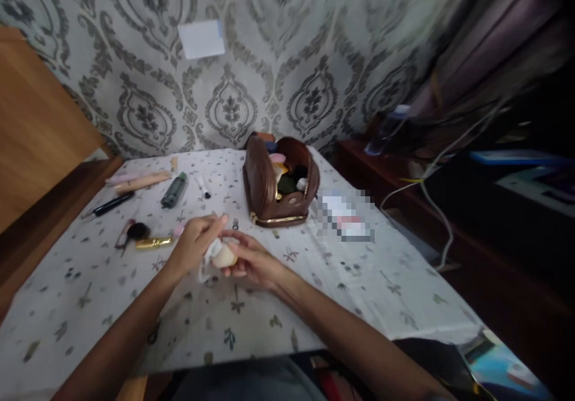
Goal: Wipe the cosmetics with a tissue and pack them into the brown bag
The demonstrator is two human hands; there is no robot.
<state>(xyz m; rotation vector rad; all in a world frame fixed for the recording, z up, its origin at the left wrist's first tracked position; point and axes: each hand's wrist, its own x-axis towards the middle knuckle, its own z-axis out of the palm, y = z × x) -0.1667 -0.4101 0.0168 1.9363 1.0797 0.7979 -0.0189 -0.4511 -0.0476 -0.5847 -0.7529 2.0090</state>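
Observation:
In front of me, low over the table, my right hand [256,262] is closed around a small cream-coloured rounded item [223,257]; its exact kind is unclear. My left hand [194,244] presses a crumpled white wipe or tissue [210,252] against the item's left side. Part of the wipe hangs below the fingers. Left of my hands lie a gold lipstick-like tube [154,243] and a black brush head [138,230]. Beyond them stands an unzipped brown makeup bag [260,182], with several cosmetics showing inside.
A green bottle [174,191], a small brush [204,187], a black pen-like item [108,206] and a beige tube [142,181] lie on the patterned tablecloth [269,311]. A blurred-out packet [345,215] is right of the bag. White cables [444,227] hang beyond the table's right edge.

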